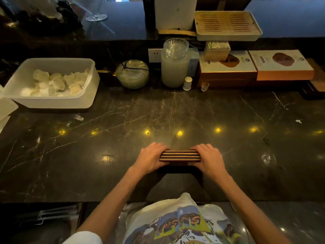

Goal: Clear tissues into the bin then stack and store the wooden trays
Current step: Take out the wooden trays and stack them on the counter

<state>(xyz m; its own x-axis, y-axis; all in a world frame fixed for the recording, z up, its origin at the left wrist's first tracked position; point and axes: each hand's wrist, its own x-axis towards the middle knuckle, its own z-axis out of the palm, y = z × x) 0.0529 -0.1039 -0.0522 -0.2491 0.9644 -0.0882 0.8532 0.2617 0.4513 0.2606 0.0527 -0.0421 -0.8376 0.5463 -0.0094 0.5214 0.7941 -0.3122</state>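
A stack of several thin wooden trays [180,155] sits near the front middle of the dark marble counter [175,111]. My left hand [150,157] grips the stack's left end and my right hand [209,158] grips its right end, fingers curled over the far edge. The layered near edges of the trays show between my hands. A white plastic bin [21,81] at the back left holds crumpled tissues [56,81].
Along the back wall stand a round glass bowl [132,73], a tall glass jar [175,63], a small white shaker [187,83], a tiny glass [204,86] and flat boxes [281,65]. A slatted tea tray [226,25] rests on the upper ledge.
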